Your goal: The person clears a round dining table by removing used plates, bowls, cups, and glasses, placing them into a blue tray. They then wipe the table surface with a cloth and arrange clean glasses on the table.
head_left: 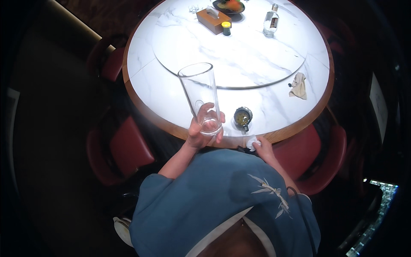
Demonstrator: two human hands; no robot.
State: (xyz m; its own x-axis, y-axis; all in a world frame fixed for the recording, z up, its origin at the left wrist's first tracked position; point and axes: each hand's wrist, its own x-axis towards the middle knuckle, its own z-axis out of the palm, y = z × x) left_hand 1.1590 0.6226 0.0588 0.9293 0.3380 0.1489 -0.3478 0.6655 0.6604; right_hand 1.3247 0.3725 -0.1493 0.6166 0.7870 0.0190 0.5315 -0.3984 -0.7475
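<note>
My left hand (202,130) grips a tall clear glass vessel (200,91) near its base, tilted slightly left, above the near edge of a round marble-topped table (151,93). A crumpled white tissue or cloth (253,143) is pinched in my right hand (265,149), low at the wooden rim. Between and beyond my hands, a dark-rimmed cup with a handle (243,117) stands on the table, with greenish-yellow contents. To the right lies a crumpled beige cloth (299,86), a small dark object beside it.
On the raised round centre of the table (257,61) are a wooden tissue box (212,20), a small yellow-topped jar (226,29), a clear glass bottle (271,21) and a dark bowl (229,5). Red chairs (131,144) stand around the table, one close by on my right (298,151).
</note>
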